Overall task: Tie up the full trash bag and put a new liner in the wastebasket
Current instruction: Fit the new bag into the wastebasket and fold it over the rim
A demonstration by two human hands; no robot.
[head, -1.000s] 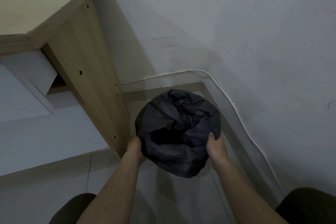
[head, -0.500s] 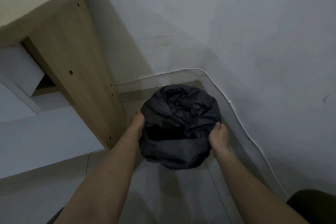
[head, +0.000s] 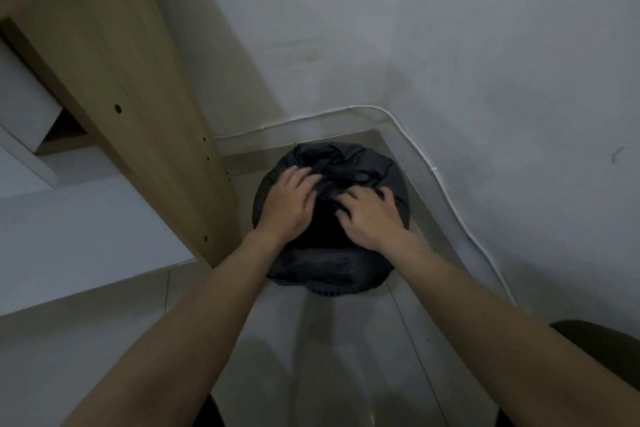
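Note:
A black trash bag (head: 349, 163) drapes over a wastebasket on the floor in the room's corner. Only a strip of the wastebasket's dark perforated wall (head: 325, 292) shows below the bag's folded edge. My left hand (head: 289, 204) lies on top of the bag at its left side, fingers spread and bent into the crumpled plastic. My right hand (head: 372, 215) lies on the bag's right side, fingers curled into the folds. Whether either hand grips plastic is hidden by the dark folds.
A light wooden desk side panel (head: 138, 107) stands close on the left of the wastebasket. White walls meet right behind it, with a white cable (head: 450, 191) running along the skirting. Pale floor tiles (head: 329, 357) spread toward me. My knee (head: 602, 343) shows at lower right.
Both hands left the bag's outer sides and moved onto its top, toward the middle. The camera came closer and looks more steeply down.

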